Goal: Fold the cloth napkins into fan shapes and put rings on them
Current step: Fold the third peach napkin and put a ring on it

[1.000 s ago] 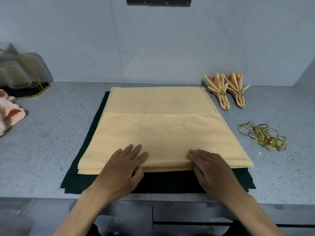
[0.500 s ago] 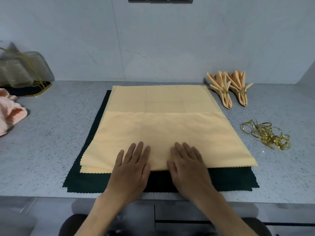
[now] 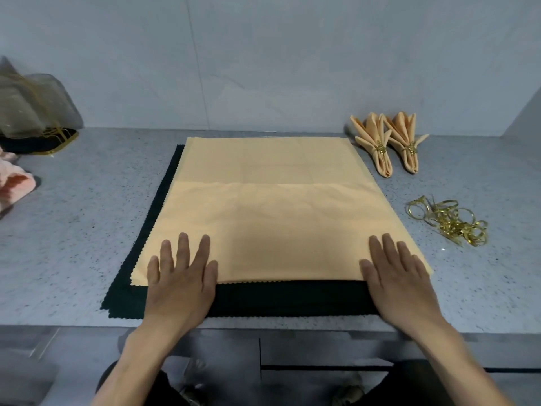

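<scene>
My left hand [image 3: 180,284] lies flat with the fingers straight and a little spread, palm down on the near left corner of the peach napkin [image 3: 272,218], the heel of the hand over the dark cloth below it. My right hand [image 3: 401,284] lies the same way at the near right corner, fingers straight and close together, pressing the napkin's near edge down. Neither hand grips anything.

The napkin is spread in the middle of the counter [image 3: 82,230], its near part doubled over so that a fold edge runs across it from left to right about halfway up. It lies on a stack of dark green cloths [image 3: 281,297] with zigzag edges, which show along the near side and the left side.

To the right of the napkin, well apart from my right hand, a heap of gold napkin rings [image 3: 450,222] lies on the counter. Farther back on that side, near the wall, two finished fan napkins [image 3: 389,145] lie side by side, each with a gold ring around its narrow end. At the far left a sheer gauze bag [image 3: 32,106] sits on a dark tray, and a pink cloth [image 3: 14,186] lies near it at the frame's edge.
</scene>
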`<state>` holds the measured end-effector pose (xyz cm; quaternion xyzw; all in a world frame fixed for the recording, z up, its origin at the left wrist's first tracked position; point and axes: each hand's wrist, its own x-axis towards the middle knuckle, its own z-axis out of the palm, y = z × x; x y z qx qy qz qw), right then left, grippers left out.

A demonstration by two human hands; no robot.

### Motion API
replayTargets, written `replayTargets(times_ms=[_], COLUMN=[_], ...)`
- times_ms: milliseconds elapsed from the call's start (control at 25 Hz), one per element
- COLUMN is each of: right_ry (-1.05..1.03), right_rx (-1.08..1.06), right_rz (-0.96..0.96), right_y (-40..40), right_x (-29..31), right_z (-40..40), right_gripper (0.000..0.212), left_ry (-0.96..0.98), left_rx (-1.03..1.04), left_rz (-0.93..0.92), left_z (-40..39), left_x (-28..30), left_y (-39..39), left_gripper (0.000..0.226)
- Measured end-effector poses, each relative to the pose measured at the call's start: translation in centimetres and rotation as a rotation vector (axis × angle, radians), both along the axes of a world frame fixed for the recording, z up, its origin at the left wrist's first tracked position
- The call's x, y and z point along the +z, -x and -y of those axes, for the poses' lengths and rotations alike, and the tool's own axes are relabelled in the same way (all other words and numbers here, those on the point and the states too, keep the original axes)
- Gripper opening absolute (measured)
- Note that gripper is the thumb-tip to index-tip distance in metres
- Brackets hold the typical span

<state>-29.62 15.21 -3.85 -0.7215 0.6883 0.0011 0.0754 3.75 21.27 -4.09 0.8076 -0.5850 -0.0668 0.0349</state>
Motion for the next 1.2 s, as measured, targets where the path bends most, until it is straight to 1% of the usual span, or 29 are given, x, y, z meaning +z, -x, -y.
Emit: replayTargets(times_ms=[120, 200, 240, 280, 320, 400, 480, 520, 560, 600, 680, 720, 760, 800, 840, 920, 1000, 1040, 1080, 1120, 1200], right_ry=[-0.016, 0.101, 0.168, 0.210, 0.209, 0.127, 0.085, 0.089, 0.098, 0.108, 0.153, 0.171, 0.146, 0.124, 0.143, 0.149, 0.175, 0.147, 0.158, 0.143, 0.087], right_rx=[-0.052, -0.040, 0.008, 0.081, 0.182, 0.380, 0.492, 0.513, 0.526, 0.529, 0.513, 0.502, 0.488, 0.474, 0.467, 0.456, 0.449, 0.455, 0.459, 0.457, 0.449], right_rz=[-0.054, -0.122, -0.105, -0.034, 0.059, 0.196, 0.208, 0.185, 0.155, 0.133, 0.130, 0.112, 0.092, 0.080, 0.079, 0.102, 0.144, 0.154, 0.144, 0.123, 0.121], right_y=[0.9, -0.9, -2.5, -4.7, -7.4, -13.4, -17.7, -18.8, -19.2, -19.1, -19.1, -19.0, -19.1, -19.2, -19.3, -19.3, -19.2, -19.2, -19.2, -19.2, -19.3], right_x=[0.4, 1.3, 1.9, 2.3, 2.6, 2.6, 1.5, 0.8, 0.2, -0.4, -1.1, -1.1, -1.1, -1.2, -1.2, -1.2, -1.0, -0.8, -0.7, -0.9, -1.1], right_z=[-0.3, -0.3, -0.3, -0.2, -0.1, 0.1, 0.4, 0.6, 0.9, 1.1, 1.4, 1.2, 1.0, 1.0, 1.1, 1.0, 0.9, 1.0, 1.1, 1.0, 0.9], right_gripper=[0.070, 0.071, 0.069, 0.066, 0.063, 0.062, 0.063, 0.066, 0.071, 0.076, 0.077, 0.075, 0.071, 0.068, 0.066, 0.066, 0.070, 0.072, 0.073, 0.071, 0.066], left_ry=[0.022, 0.040, 0.040, 0.039, 0.047, 0.073, 0.035, -0.009, -0.058, -0.060, 0.074, 0.127, 0.138, 0.103, 0.024, -0.125, -0.157, -0.158, -0.151, -0.147, -0.138], left_rx=[0.036, 0.041, 0.042, 0.040, 0.036, 0.014, -0.003, -0.010, -0.007, 0.004, -0.015, -0.075, -0.157, -0.246, -0.295, -0.289, -0.256, -0.221, -0.172, -0.124, -0.053], left_rz=[0.008, 0.034, 0.048, 0.058, 0.060, 0.058, 0.079, 0.090, 0.088, 0.107, 0.178, 0.162, 0.128, 0.085, 0.020, -0.086, -0.005, 0.022, -0.015, -0.114, -0.323], left_z=[-0.3, -0.4, -0.3, -0.2, -0.1, -0.1, -0.5, -0.6, -0.3, 0.5, 3.7, 5.9, 8.4, 10.7, 12.7, 16.1, 18.4, 19.0, 19.4, 19.8, 19.8], left_x=[-0.2, -0.3, -0.4, -0.5, -0.6, -0.5, -0.3, 0.2, 1.1, 1.8, 3.0, 3.3, 3.3, 3.4, 3.4, 4.1, 5.0, 5.4, 5.7, 5.8, 5.4], left_y=[-0.1, -0.1, -0.1, -0.1, -0.1, 0.1, -0.2, -0.5, -0.9, -1.2, -2.7, -3.6, -4.6, -5.5, -6.6, -8.4, -9.6, -10.2, -10.7, -11.5, -12.6], left_gripper=[0.061, 0.062, 0.062, 0.064, 0.067, 0.083, 0.098, 0.099, 0.092, 0.081, 0.051, 0.037, 0.028, 0.026, 0.032, 0.047, 0.053, 0.058, 0.061, 0.059, 0.038])
